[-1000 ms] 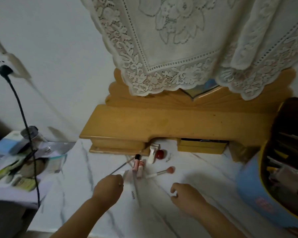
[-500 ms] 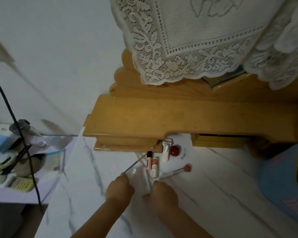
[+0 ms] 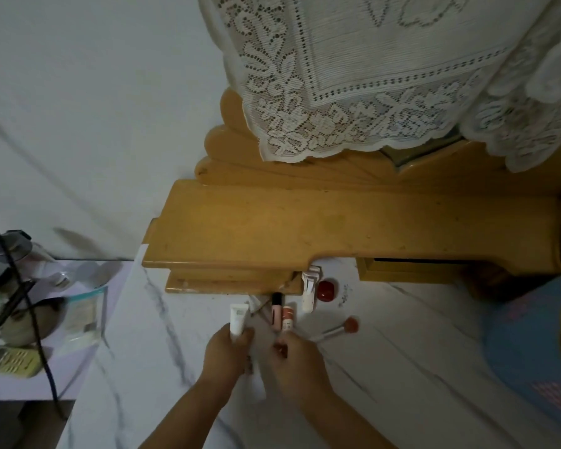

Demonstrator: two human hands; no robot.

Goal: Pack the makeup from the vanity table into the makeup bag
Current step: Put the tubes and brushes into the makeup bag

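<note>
My left hand (image 3: 227, 351) is closed around the lower end of a white tube (image 3: 238, 319), which sticks up out of my fist. My right hand (image 3: 300, 361) is beside it, its fingers curled at the near ends of a pink lip gloss with a black cap (image 3: 276, 311) and a peach tube (image 3: 288, 316); whether it grips one is unclear. Just beyond lie a white roller-like item (image 3: 309, 293), a round red pot (image 3: 326, 290) and a brush with a reddish head (image 3: 350, 325). The blue makeup bag (image 3: 528, 348) with a yellow rim stands at the right edge, partly cut off.
A wooden shelf (image 3: 305, 228) overhangs the back of the marble tabletop (image 3: 402, 367), with a lace cloth (image 3: 370, 76) hanging above it. Left of the table is a lower stand with clutter, a calculator (image 3: 12, 359) and a black cable (image 3: 36, 335).
My left hand has lifted the white tube upright in its fist. My right hand slid from the table's middle up to the small tubes. The view shifted left and down.
</note>
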